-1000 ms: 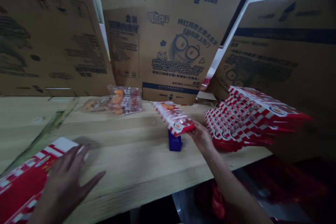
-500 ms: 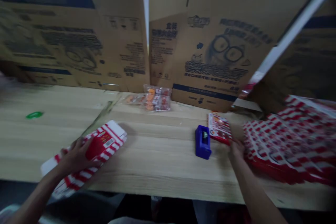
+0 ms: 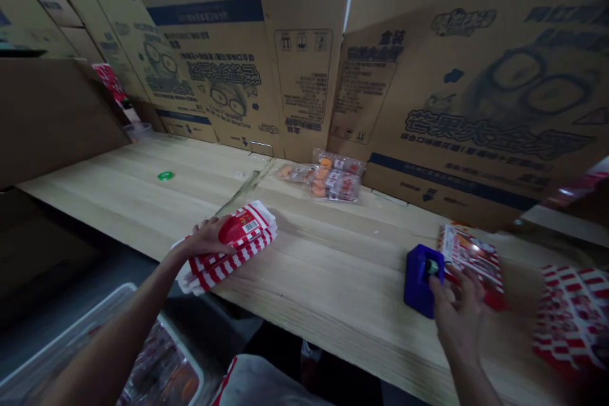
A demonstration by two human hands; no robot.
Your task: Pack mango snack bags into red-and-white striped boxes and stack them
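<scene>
My left hand (image 3: 212, 238) is wrapped over a stack of flat red-and-white striped boxes (image 3: 238, 257), thumb toward me, with a barcode label showing on the top one. At the right, my right hand (image 3: 459, 304) has its fingers bent and apart. Its thumb side touches the blue tape dispenser (image 3: 419, 282), near the small roll inside. Whether tape lies between the fingertips is too small to make out. Partly under that hand is a printed red-and-white box (image 3: 476, 257), lying flat beside the dispenser.
Clear bags of orange and red sweets (image 3: 337, 177) lie by the cardboard cartons (image 3: 295, 76) along the back. A green ring (image 3: 165, 176) is on the wooden table (image 3: 304, 279). More striped boxes (image 3: 575, 314) are at far right. A white tub (image 3: 197, 361) stands below the table edge.
The view has swung left. My right hand has moved from the far side of the printed box to the dispenser. My left hand stays on the striped boxes.
</scene>
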